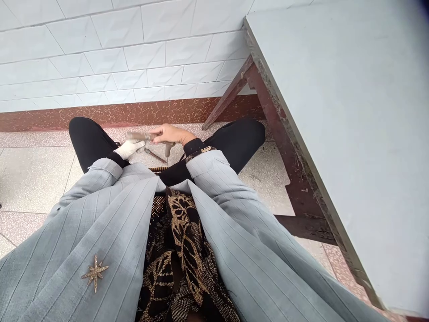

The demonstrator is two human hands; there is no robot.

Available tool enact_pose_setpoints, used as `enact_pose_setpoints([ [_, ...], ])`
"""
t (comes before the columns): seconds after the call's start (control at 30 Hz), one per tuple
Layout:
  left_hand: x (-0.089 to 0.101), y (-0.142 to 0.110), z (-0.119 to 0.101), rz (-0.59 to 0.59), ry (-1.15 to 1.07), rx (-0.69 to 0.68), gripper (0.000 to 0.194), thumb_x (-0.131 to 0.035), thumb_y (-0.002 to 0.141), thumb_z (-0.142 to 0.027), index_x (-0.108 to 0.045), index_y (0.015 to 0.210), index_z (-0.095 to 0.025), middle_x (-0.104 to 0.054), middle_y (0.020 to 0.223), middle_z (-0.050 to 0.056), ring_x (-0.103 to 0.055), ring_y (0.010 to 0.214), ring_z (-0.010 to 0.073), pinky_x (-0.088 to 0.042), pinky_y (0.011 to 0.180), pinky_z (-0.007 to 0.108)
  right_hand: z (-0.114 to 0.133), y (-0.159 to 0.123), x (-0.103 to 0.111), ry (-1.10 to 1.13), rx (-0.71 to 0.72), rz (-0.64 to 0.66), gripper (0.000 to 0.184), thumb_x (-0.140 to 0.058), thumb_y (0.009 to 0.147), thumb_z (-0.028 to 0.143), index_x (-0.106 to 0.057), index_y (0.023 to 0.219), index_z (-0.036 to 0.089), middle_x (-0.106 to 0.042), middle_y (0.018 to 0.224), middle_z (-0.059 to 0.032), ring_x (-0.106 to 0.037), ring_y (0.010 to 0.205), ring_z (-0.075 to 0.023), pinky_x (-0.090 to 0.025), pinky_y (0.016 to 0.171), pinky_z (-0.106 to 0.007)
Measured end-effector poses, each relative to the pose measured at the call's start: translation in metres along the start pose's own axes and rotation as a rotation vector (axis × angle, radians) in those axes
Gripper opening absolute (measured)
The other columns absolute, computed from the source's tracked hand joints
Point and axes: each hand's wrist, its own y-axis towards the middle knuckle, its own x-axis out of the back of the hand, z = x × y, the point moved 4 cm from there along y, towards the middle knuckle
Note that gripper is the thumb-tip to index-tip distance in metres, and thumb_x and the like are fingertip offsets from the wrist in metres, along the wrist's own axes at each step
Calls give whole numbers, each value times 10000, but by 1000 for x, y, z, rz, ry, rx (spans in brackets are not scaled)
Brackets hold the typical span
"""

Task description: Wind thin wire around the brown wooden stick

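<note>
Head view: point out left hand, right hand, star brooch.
Left hand (128, 148): head view, on its gloved back.
Right hand (174, 133): head view, on its bare back.
Star brooch (95, 272): head view, on its centre.

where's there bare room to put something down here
The visible tabletop at right, bordered by the tiled wall beyond, looks bare. So does most floor between the left knee and the picture's left edge. It is crowded between the knees, where the left hand, right hand and brown handle share the gap.
</note>
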Motion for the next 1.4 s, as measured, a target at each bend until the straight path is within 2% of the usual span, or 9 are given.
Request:
enact_pose_setpoints([
  [0.07,-2,-1,2,29,-37,-10,265,-581,991,-400,-670,925,-158,-468,605,-28,-403,543,102,-338,549,231,-3,2,6,62,-46,-199,524,-655,903,199,-714,1424,189,-794,1060,-47,-673,842,-142,-516,814,-274],
  [0.13,-5,-3,3,69,-31,8,235,-575,993,-364,-662,917,-159,-462,597,-32,-384,523,94,-307,523,219,-9,4,9,-1,-113,-316,477,-671,902,207,-743,1371,157,-784,1040,-56,-667,851,-147,-502,811,-270],
  [0.27,-13,-7,4,145,68,92,201,-561,994,-309,-665,931,-149,-469,567,-41,-360,476,78,-291,498,215,-18,9,7,-259,-207,-355,390,-739,877,241,-799,1257,172,-775,1090,-45,-669,968,-174,-457,863,-269],
  [0.47,-21,-10,-3,179,275,45,192,-543,971,-279,-679,939,-146,-513,589,-38,-402,497,82,-325,536,223,-12,8,-5,-638,-249,-136,282,-692,947,294,-820,1148,143,-770,1038,-98,-646,924,-204,-375,742,-293],
  [0.63,-18,-7,-9,147,500,-65,234,-530,948,-263,-729,941,-139,-566,645,-20,-486,613,112,-384,657,251,-12,6,-17,-728,-302,61,300,-709,930,263,-816,1179,134,-777,1060,-119,-640,918,-202,-342,700,-302],
  [0.87,-9,-1,-7,83,584,-115,256,-537,948,-266,-762,1002,-156,-702,832,20,-582,771,139,-429,782,260,-20,3,-25,-575,-309,220,302,-723,892,217,-833,1173,194,-768,934,-53,-590,763,-138,-362,704,-270],
  [1.13,-5,3,-4,55,596,-108,231,-548,922,-229,-759,998,-173,-713,875,27,-615,835,156,-449,843,280,-22,5,-29,-490,-261,337,360,-733,870,197,-824,1218,211,-732,837,-17,-558,708,-125,-393,699,-248],
  [1.27,-1,-1,-9,32,527,-79,253,-540,932,-256,-757,1013,-154,-716,877,34,-613,830,158,-456,839,292,-24,5,-21,-385,-190,355,468,-737,856,195,-787,1322,183,-749,840,-25,-579,715,-132,-416,701,-247],
  [1.4,4,-3,-11,44,330,-42,267,-579,923,-326,-737,1002,-125,-692,816,36,-590,755,145,-463,772,283,-18,1,-11,-192,-73,339,460,-775,791,189,-822,1247,226,-777,905,-1,-609,750,-126,-460,750,-244],
])
